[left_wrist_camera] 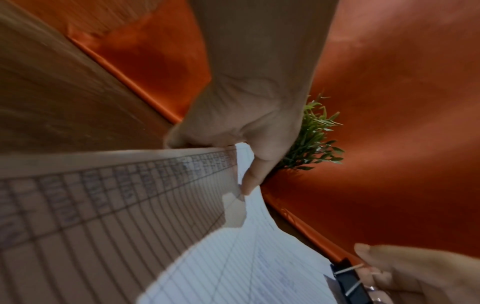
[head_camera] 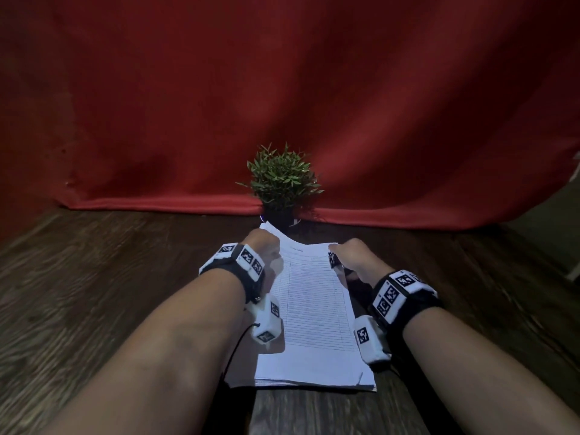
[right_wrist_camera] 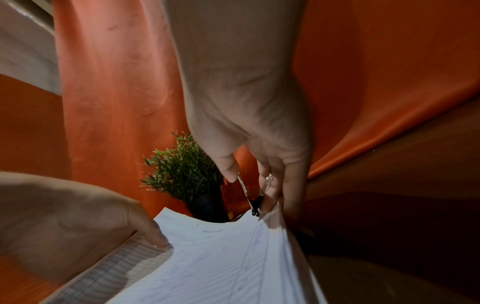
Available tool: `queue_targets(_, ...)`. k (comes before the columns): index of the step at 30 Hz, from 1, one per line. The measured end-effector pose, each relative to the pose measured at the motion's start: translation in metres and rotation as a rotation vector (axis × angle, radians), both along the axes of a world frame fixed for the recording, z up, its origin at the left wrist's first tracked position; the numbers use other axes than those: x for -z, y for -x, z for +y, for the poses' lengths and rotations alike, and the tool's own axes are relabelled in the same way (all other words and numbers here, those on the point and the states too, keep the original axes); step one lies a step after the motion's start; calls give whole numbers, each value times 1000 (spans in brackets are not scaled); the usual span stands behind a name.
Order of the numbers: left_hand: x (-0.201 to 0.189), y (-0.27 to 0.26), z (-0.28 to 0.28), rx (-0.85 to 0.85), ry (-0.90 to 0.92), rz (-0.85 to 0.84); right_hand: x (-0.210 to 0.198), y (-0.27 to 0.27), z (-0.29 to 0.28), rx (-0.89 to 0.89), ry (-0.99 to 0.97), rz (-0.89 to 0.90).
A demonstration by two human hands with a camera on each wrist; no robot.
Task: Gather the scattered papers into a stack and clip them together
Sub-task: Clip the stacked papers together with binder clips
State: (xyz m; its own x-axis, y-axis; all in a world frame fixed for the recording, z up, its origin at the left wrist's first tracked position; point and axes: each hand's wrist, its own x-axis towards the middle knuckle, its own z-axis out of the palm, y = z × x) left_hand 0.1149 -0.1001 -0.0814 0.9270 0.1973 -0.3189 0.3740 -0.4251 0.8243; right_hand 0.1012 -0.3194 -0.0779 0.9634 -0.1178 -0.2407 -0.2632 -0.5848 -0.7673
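A stack of lined white papers (head_camera: pixel 314 315) lies lengthwise on the dark wooden table (head_camera: pixel 94 293), its far end lifted off the surface. My left hand (head_camera: pixel 266 249) grips the far left edge of the stack (left_wrist_camera: pixel 155 205), thumb on top and fingers underneath. My right hand (head_camera: pixel 348 255) pinches the wire handles of a black binder clip (head_camera: pixel 333 258) at the far right corner of the stack (right_wrist_camera: pixel 233 257). In the right wrist view the clip (right_wrist_camera: pixel 255 203) sits right at the paper edge; whether its jaws grip the sheets I cannot tell.
A small green potted plant (head_camera: pixel 282 183) stands just beyond the papers' far end, against a red cloth backdrop (head_camera: pixel 282 89). The near edge of the stack has slightly uneven sheets. Bare wooden table extends to both sides.
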Motion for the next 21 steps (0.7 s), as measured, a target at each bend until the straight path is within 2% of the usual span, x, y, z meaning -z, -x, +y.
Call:
queue_targets(2, -4, 3, 7, 16, -43, 36, 2, -2, -4, -19, -22, 3)
queue_targets(8, -25, 30, 29, 18, 111, 57, -4, -2, -22, -14, -261, 64)
queue_targets(12, -37, 37, 35, 89, 340, -212, -11, 3, -30, 37, -550, 66)
queue_targets(16, -70, 50, 33, 209, 337, -409, -25, 11, -25, 19, -801, -83)
queue_targets(18, -85, 56, 32, 224, 370, -503, -37, 20, -20, -53, -865, -194)
queue_targets(21, -108, 62, 31, 184, 433, -657, -65, 37, -13, -168, -838, -367)
